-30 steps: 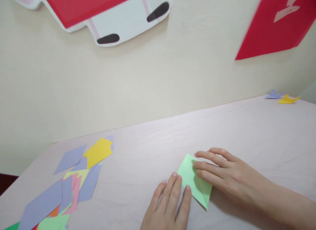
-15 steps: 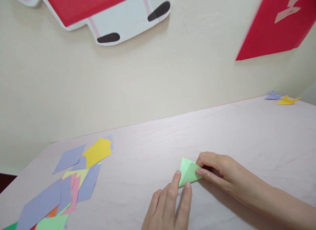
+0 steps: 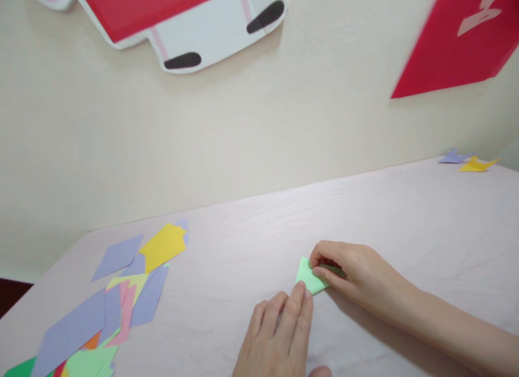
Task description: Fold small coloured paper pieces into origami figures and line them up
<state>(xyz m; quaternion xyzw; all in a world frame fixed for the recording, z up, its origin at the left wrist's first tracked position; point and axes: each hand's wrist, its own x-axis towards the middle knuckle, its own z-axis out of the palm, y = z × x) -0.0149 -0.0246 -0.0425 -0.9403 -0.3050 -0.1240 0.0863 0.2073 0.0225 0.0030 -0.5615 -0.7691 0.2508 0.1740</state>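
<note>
A small folded piece of light green paper (image 3: 306,274) lies on the table in front of me. My right hand (image 3: 344,269) pinches it from the right, thumb and forefinger closed over its upper layer, and covers part of it. From below, my left hand (image 3: 279,323) rests its outstretched fingertips on the paper's lower left edge. Those fingers lie almost flat and close together, not wrapped round anything.
Loose coloured paper sheets, such as a yellow one (image 3: 164,247) and a purple one (image 3: 71,331), overlap at the left. Purple (image 3: 453,157) and yellow folded paper figures (image 3: 476,165) stand at the far right, by the wall (image 3: 259,123).
My right hand has moved left across the green paper, from its right tip to its middle. My left fingers have drawn together at its lower edge.
</note>
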